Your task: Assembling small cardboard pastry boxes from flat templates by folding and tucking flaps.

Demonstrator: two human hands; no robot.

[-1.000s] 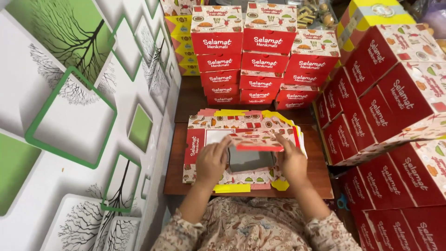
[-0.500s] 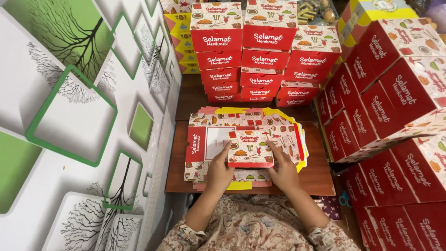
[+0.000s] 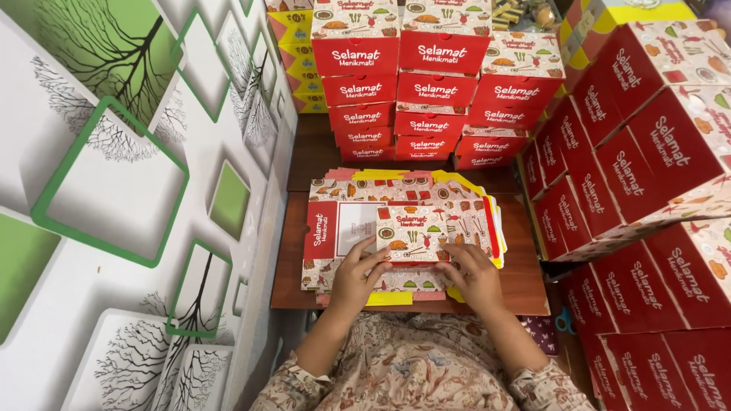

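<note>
Half-folded cardboard box [image 3: 421, 234], white with small food drawings, red bands at its edges; it sits atop a stack of flat unfolded box blanks [image 3: 358, 228] of the same print, red side panel and plain white panel showing at left, yellow tabs poking out at the far and near edges. The stack covers most of a small brown wooden table [image 3: 525, 281]. Left hand [image 3: 358, 278] presses the near left edge of the box, fingers curled over the flap, thumb under; clamped on the cardboard. Right hand [image 3: 478, 274] likewise grips the near right edge, fingers bent down onto it. Both sleeves are patterned fabric. Beyond the table, finished red and white boxes [image 3: 426, 84] are piled in rows several high, touching one another. More finished boxes [image 3: 647, 167] lean in a tall tilted wall close along the right side, crowding the table edge. At left, a wall [image 3: 114, 190] papered with green frames and bare trees.
</note>
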